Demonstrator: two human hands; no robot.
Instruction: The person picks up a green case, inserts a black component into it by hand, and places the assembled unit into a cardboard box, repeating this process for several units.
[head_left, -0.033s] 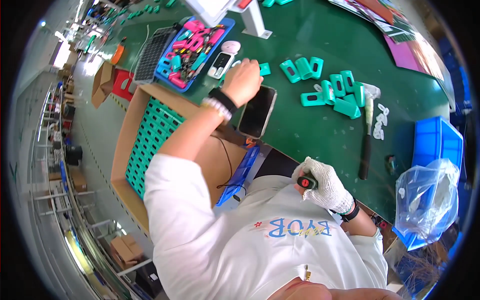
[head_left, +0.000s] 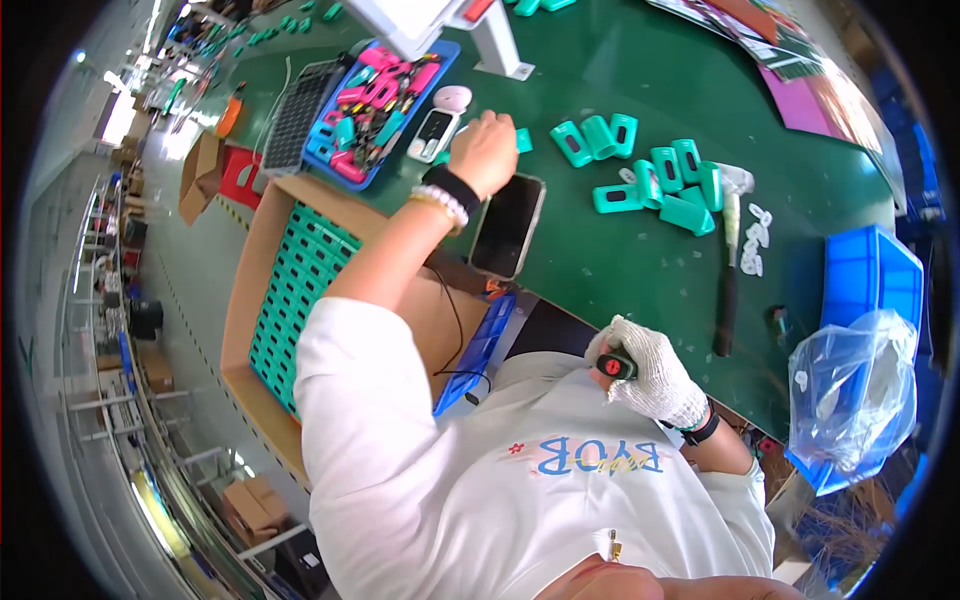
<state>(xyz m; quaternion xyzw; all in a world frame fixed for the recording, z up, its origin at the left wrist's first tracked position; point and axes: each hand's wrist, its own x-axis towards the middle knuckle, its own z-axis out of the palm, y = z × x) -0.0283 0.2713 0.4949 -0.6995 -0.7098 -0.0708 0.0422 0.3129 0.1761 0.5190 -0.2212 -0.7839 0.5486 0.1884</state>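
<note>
My left hand point(head_left: 483, 152), bare with a bead bracelet and a black band at the wrist, reaches out over the green table point(head_left: 620, 290). Its fingers curl on a teal plastic piece point(head_left: 523, 140). Just below the hand lies a black phone point(head_left: 507, 225), face up. My right hand point(head_left: 648, 378) wears a white knit glove and stays close to my chest at the table's near edge. It grips a small black and red tool point(head_left: 617, 365). A cluster of several teal plastic pieces point(head_left: 655, 178) lies to the right of my left hand.
A hammer point(head_left: 729, 265) lies right of the teal cluster. A blue tray point(head_left: 375, 105) of pink and teal parts and a white handheld device point(head_left: 437, 125) sit at the back left. A cardboard box point(head_left: 245, 300) of teal parts stands at my left. A blue bin point(head_left: 868, 275) with a clear bag point(head_left: 850, 390) is at the right.
</note>
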